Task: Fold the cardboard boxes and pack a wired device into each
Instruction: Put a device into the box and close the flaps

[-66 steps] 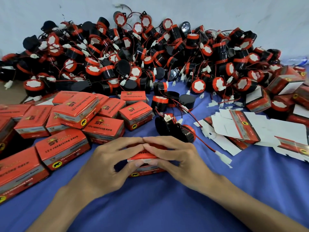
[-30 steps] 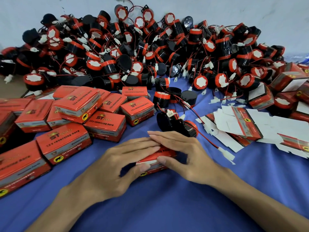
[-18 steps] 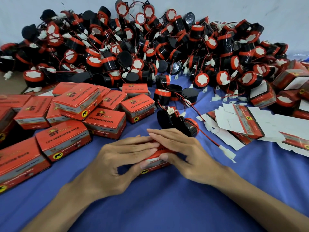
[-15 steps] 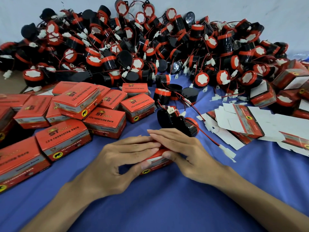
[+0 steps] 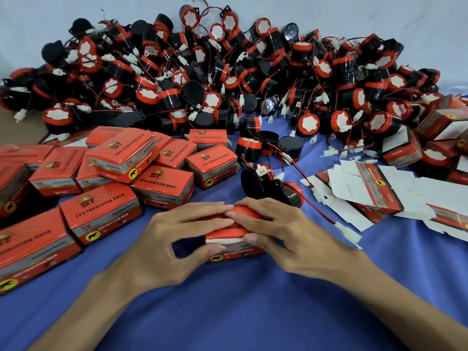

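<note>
The cardboard box (image 5: 235,252) has swung squarer to me. My left hand (image 5: 177,239) and right hand (image 5: 288,236) both grip it, fingers over the lid, thumbs on the front edge. It sits on the blue desk (image 5: 228,312), a wired device (image 5: 268,188) just behind.

pale wall (image 5: 76,11), blue cloth (image 5: 240,312)

box (image 5: 233,253) mostly covered by left hand (image 5: 177,239) and right hand (image 5: 286,236), leftmost boxes (image 5: 25,244) cropped
</note>
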A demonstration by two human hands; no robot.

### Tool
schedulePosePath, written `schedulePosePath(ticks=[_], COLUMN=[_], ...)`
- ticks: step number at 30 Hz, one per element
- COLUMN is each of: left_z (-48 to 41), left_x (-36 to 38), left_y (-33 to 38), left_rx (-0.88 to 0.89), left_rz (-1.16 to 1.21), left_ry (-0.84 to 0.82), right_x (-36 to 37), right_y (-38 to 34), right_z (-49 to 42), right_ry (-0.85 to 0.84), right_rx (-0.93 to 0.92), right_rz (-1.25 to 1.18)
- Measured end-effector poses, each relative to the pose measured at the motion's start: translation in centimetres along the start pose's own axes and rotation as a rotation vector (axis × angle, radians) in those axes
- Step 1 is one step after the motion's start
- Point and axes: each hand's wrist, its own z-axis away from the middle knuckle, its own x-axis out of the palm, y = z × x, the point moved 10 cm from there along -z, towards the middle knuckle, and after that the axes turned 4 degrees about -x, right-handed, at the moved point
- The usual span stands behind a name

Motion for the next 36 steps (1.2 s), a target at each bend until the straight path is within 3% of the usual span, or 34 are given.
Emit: schedulePosePath(ticks=[28, 36], left_z=[0.0, -0.1], left_x=[0.3, 0.5], left_y=[0.7, 1.2], left_rx=[0.069, 0.115], left_rz=[-0.04, -0.052], left_ry=[-0.028, -0.047], right_x=[0.3, 0.7], right_y=[-0.6, -0.1], right_z=[-0.3, 0.0], right_ry=[-0.23, -0.374], right_rx=[-0.004, 0.028], right_rz=[0.146, 0.154])
